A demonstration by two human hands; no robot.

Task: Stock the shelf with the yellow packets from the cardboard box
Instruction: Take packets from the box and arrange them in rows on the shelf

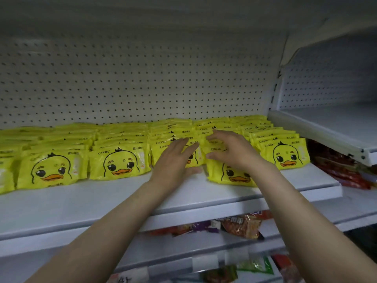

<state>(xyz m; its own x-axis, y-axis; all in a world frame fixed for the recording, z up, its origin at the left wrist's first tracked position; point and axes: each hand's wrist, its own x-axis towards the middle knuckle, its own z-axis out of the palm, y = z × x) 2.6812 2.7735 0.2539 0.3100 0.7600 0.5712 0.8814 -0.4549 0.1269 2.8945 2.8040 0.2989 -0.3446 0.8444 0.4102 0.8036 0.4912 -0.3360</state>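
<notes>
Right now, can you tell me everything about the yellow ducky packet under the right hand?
The glossy yellow plastic packet with a cartoon duck face stands leaning back at the front of its row on the white metal shelf, further forward than its neighbours. Its orange beak and one eye show. The right hand rests over its top, fingers spread.

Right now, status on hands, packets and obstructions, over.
Both hands open: left hand and right hand on yellow packets, mid-shelf. Rows filled, standing upright. Cardboard box not in view. Nothing blocking.
</notes>
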